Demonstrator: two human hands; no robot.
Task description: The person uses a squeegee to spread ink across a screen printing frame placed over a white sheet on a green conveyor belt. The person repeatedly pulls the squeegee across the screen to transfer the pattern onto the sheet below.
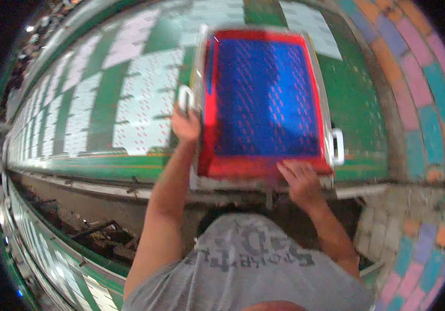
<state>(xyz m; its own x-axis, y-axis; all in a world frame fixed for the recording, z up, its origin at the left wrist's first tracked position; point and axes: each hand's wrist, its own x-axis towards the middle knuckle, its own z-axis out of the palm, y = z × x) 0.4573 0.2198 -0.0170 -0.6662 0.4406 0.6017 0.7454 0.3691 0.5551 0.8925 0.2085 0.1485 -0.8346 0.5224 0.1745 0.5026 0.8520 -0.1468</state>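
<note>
A screen-printing frame (316, 116) lies on the long green table in front of me. Its blue mesh (243, 98) has red borders, and small reddish marks run across it in slanting rows. My left hand (186, 124) is closed round the white handle (185, 96) on the frame's left side. At the near right, my right hand (301, 179) lies over the red near edge, its fingers stretched toward the left. Its thumb is hard to make out. Another white handle (338, 146) sticks out on the right side, untouched.
Pale fabric pieces (147, 98) lie in rows along the green table (354, 103), the nearest with small red marks. Another pale piece (310, 28) lies beyond the frame. Painted brick paving (414, 88) borders the right. A second table (62, 259) stands at the lower left.
</note>
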